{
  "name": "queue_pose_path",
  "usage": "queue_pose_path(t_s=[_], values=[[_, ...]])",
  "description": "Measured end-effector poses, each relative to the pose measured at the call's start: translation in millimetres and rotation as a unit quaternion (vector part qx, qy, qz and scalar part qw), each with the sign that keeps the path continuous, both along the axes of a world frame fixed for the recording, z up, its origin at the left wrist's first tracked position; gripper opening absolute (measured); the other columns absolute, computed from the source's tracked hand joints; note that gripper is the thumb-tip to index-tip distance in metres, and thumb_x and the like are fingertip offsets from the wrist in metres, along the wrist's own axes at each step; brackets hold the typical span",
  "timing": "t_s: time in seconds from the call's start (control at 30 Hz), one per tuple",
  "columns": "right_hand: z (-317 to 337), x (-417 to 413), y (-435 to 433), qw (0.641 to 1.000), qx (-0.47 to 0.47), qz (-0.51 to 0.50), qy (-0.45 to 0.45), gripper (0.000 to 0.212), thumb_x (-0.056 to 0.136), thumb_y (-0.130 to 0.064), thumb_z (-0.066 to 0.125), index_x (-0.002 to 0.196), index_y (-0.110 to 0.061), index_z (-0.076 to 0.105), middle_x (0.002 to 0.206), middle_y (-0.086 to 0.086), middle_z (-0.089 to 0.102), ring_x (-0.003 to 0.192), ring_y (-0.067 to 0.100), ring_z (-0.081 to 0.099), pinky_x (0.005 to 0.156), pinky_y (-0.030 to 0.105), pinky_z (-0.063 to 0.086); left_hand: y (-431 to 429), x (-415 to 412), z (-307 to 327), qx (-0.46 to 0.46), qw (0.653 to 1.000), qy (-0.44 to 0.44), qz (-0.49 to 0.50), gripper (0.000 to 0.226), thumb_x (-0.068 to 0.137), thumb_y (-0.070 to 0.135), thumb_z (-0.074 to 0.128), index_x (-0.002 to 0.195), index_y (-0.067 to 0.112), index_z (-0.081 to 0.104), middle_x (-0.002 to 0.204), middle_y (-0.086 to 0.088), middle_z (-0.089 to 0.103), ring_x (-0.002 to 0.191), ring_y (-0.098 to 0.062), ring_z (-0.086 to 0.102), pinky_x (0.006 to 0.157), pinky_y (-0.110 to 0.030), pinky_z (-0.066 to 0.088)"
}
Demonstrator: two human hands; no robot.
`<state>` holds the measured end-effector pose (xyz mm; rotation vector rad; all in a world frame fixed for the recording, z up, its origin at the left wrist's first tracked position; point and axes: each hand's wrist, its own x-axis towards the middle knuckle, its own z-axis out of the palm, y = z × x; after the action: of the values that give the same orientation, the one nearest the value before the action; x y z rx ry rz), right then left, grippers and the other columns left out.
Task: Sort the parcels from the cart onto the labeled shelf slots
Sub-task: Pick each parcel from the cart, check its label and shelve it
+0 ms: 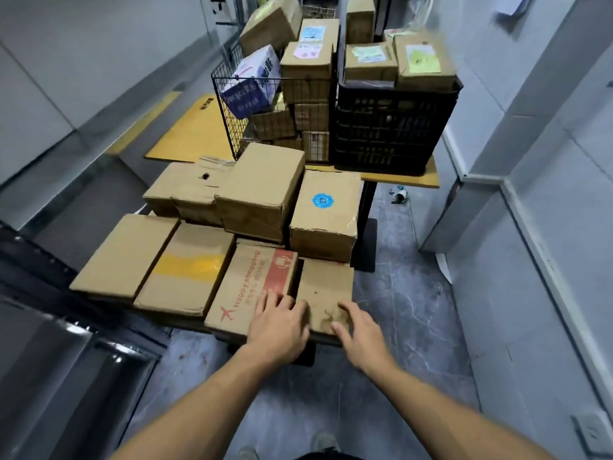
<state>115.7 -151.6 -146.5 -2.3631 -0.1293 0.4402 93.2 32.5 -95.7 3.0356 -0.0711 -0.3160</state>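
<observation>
Both hands reach for the small plain box (326, 287), which sits at the near right corner of the cart (189, 325), low down and closest to the person, so it is likely the easiest parcel to lift first. The left hand (278, 325) lies wide, its fingers spread flat over the near right part of the "Happy shopping" box (252, 287) and reaching the gap beside the small box. The right hand (360, 332) is wide too, fingers lightly bent over the box's near right corner. Neither hand has closed on anything yet. They bracket the box from either side, which looks like the set-up for a two-sided lift.

The small box is hemmed in, with the printed box tight against its left and the blue-sticker box (326, 214) stacked just behind. It probably has to come straight up or toward the person.

Beyond, on the table (398, 179), a wire basket (229, 104) and a black crate (394, 127) hold more parcels, so most of the sorting seems to lie ahead. No shelf labels are readable.
</observation>
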Motion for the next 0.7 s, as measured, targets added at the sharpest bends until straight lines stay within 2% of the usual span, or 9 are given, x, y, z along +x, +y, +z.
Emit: queue_pose_path(t_s=[0.13, 0.23, 0.33, 0.43, 0.57, 0.63, 0.7], values=[[-2.7, 3.0, -4.5, 0.998, 0.066, -0.019, 0.006, 0.047, 0.096, -0.026, 0.062, 0.14, -0.027, 0.046, 0.135, 0.009, 0.056, 0.12, 0.024, 0.054, 0.093, 0.025, 0.04, -15.9, -3.7, -2.9, -0.019, 0.998, -0.032, 0.048, 0.042, 0.092, 0.048, 0.042, 0.13, 0.032, 0.043, 0.13, 0.003, 0.054, 0.129, -0.024, 0.036, 0.118, -0.045, 0.014], [-1.1, 4.7, -6.9, 0.994, 0.098, -0.036, 0.01, 0.047, 0.096, -0.026, 0.063, 0.14, -0.026, 0.048, 0.135, 0.008, 0.055, 0.12, 0.022, 0.054, 0.096, 0.024, 0.039, -23.4, -11.2, -5.0, -0.106, 0.988, -0.068, 0.095, 0.042, 0.092, 0.044, 0.047, 0.132, 0.031, 0.046, 0.132, 0.005, 0.05, 0.125, -0.017, 0.036, 0.111, -0.039, 0.03], [8.1, 2.4, -12.1, 0.99, 0.133, -0.054, 0.004, 0.044, 0.095, -0.032, 0.063, 0.137, -0.028, 0.05, 0.132, 0.005, 0.055, 0.112, 0.013, 0.052, 0.096, 0.025, 0.04, -35.1, -21.1, -2.6, -0.227, 0.955, -0.119, 0.152, 0.044, 0.092, 0.039, 0.055, 0.134, 0.025, 0.05, 0.132, 0.005, 0.045, 0.122, -0.014, 0.038, 0.104, -0.031, 0.035], [18.5, -3.4, -19.6, 0.985, 0.164, -0.057, -0.004, 0.042, 0.094, -0.033, 0.064, 0.134, -0.03, 0.052, 0.13, 0.003, 0.055, 0.109, 0.008, 0.052, 0.094, 0.023, 0.04, -45.9, -30.8, 2.2, -0.304, 0.923, -0.163, 0.171, 0.041, 0.09, 0.031, 0.063, 0.129, 0.023, 0.056, 0.124, 0.008, 0.044, 0.113, -0.008, 0.042, 0.093, -0.02, 0.034], [35.5, -13.2, -31.7, 0.981, 0.182, -0.054, -0.048, 0.041, 0.093, -0.03, 0.066, 0.133, -0.03, 0.054, 0.125, -0.001, 0.052, 0.1, -0.01, 0.05, 0.082, 0.0, 0.034, -55.8, -45.7, 11.9, -0.376, 0.885, -0.196, 0.194, 0.038, 0.085, 0.036, 0.063, 0.121, 0.027, 0.06, 0.119, 0.01, 0.046, 0.107, -0.001, 0.046, 0.092, -0.021, 0.042], [46.4, -17.0, -35.1, 0.976, 0.196, -0.053, -0.081, 0.041, 0.093, -0.028, 0.067, 0.132, -0.028, 0.056, 0.123, -0.003, 0.052, 0.103, -0.016, 0.048, 0.083, -0.004, 0.032, -57.2, -53.7, 17.3, -0.415, 0.86, -0.219, 0.202, 0.036, 0.083, 0.043, 0.056, 0.118, 0.033, 0.058, 0.118, 0.015, 0.05, 0.111, 0.002, 0.049, 0.094, -0.021, 0.045], [59.4, -18.5, -36.3, 0.968, 0.217, -0.041, -0.117, 0.04, 0.092, -0.033, 0.067, 0.131, -0.031, 0.057, 0.123, -0.007, 0.052, 0.109, -0.016, 0.048, 0.088, -0.003, 0.032, -56.9, -60.9, 22.4, -0.489, 0.81, -0.232, 0.224, 0.037, 0.084, 0.044, 0.055, 0.119, 0.034, 0.06, 0.119, 0.017, 0.056, 0.116, -0.005, 0.054, 0.096, -0.031, 0.049]])
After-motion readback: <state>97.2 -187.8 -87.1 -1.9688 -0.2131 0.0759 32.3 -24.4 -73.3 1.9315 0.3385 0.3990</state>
